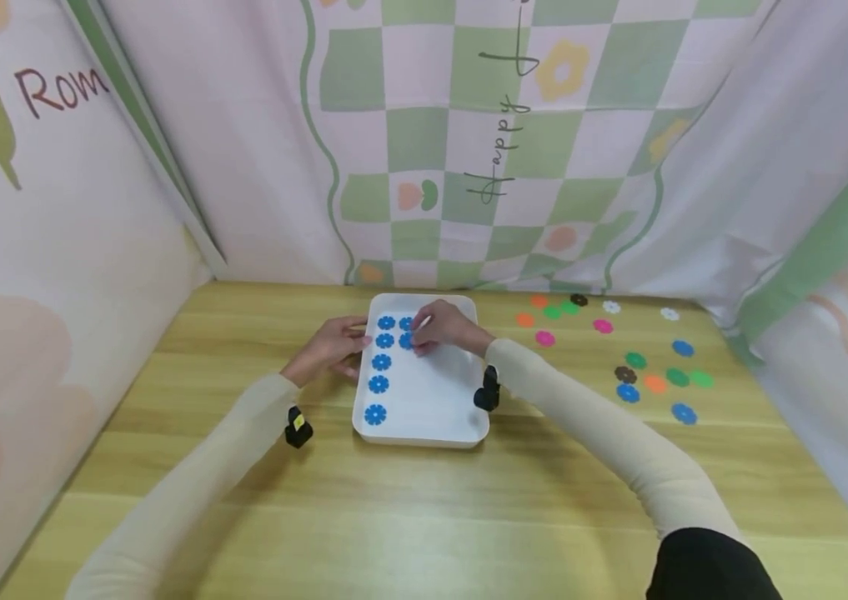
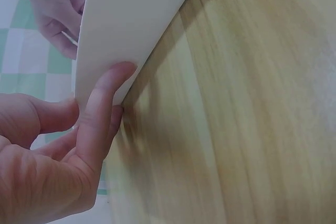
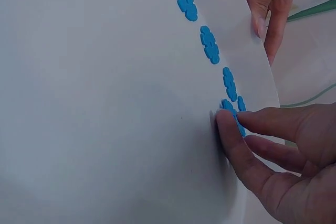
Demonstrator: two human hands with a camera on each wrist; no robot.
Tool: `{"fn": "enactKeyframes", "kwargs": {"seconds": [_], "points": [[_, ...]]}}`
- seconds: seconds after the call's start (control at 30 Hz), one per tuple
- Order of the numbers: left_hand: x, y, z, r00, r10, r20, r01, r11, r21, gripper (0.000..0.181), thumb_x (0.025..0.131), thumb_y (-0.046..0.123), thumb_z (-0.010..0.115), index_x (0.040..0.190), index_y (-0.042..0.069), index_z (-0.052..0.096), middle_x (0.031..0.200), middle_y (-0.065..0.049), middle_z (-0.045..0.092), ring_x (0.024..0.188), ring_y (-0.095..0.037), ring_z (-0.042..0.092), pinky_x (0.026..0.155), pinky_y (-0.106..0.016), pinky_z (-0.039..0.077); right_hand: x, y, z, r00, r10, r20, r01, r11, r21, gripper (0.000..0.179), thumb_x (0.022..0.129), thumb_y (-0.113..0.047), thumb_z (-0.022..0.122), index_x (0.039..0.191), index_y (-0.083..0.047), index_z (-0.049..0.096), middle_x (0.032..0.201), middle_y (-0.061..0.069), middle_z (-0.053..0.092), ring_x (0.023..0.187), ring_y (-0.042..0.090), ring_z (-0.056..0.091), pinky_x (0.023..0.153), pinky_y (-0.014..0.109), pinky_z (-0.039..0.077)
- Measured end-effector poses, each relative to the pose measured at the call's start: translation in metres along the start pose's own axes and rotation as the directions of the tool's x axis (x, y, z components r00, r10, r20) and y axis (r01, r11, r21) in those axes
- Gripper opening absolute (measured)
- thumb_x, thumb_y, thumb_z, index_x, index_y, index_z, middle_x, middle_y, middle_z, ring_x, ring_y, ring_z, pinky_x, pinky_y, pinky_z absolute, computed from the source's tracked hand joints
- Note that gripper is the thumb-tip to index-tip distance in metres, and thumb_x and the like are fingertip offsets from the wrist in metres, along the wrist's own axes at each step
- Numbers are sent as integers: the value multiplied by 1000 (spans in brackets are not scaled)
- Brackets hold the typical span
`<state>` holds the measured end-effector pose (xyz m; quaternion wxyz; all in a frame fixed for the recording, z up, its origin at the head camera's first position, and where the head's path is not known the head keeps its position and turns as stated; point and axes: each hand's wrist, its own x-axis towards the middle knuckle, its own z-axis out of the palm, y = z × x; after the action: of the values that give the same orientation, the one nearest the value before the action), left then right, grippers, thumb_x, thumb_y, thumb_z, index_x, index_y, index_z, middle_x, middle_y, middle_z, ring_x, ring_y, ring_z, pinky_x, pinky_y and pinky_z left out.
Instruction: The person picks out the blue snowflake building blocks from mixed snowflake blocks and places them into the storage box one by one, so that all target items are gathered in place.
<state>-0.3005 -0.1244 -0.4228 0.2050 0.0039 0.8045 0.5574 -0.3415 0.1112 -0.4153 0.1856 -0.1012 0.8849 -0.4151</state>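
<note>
A white tray (image 1: pixel 431 408) lies on the table, with a column of blue flower-shaped discs (image 1: pixel 378 384) along its left side. At the top of a second column, one more blue disc (image 1: pixel 406 322) is partly covered by my right hand (image 1: pixel 440 325). The right thumb and fingers pinch a blue flower-shaped disc (image 3: pixel 227 105) at the tray's surface, just below that one. At the tray's left edge, my left hand (image 1: pixel 333 343) holds the rim. In the left wrist view its thumb meets the rim and a finger (image 2: pixel 100 95) lies against the outer wall.
Right of the tray, loose flower-shaped discs lie scattered on the wooden table (image 1: pixel 424 517): blue (image 1: pixel 684 413), green (image 1: pixel 677 377), orange (image 1: pixel 654 383), pink (image 1: pixel 545 338), white (image 1: pixel 669 314) and dark brown (image 1: pixel 625 374) ones. A printed curtain (image 1: pixel 461 150) hangs behind the table.
</note>
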Motion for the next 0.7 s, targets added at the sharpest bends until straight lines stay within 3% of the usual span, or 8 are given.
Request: {"fn": "enactKeyframes", "kwargs": {"seconds": [0.23, 0.37, 0.57, 0.7], "points": [[2, 1, 3, 1000, -3, 0, 3, 1000, 6, 58, 109, 13, 57, 163, 9, 36, 158, -25, 46, 122, -41, 66, 73, -35, 68, -4, 1, -8, 998, -13, 53, 17, 998, -63, 26, 99, -9, 71, 123, 2, 69, 102, 16, 79, 87, 23, 78, 97, 37, 63], [1, 0, 2, 1000, -1, 4, 1, 1000, 4, 58, 109, 14, 57, 163, 10, 36, 160, -24, 45, 123, -40, 65, 74, -34, 68, -4, 0, -15, 999, -11, 47, 16, 995, -98, 28, 101, -14, 70, 125, -1, 69, 106, 16, 78, 92, 24, 77, 102, 41, 60], [-2, 0, 1, 1000, 17, 15, -17, 1000, -18, 57, 109, 12, 56, 162, 7, 37, 157, -26, 48, 119, -41, 67, 73, -35, 68, -6, 2, -23, 999, -35, 35, 38, 995, -90, 28, 104, -14, 64, 128, 1, 66, 118, 19, 74, 99, 28, 75, 93, 37, 64], [-4, 0, 0, 999, 25, 20, -24, 999, -27, 57, 109, 13, 56, 162, 7, 36, 156, -27, 48, 119, -41, 68, 74, -35, 68, -10, 8, -29, 995, -94, 18, 95, 995, -41, 27, 106, -10, 59, 129, 4, 65, 123, 23, 70, 101, 33, 75, 88, 37, 67]]}}
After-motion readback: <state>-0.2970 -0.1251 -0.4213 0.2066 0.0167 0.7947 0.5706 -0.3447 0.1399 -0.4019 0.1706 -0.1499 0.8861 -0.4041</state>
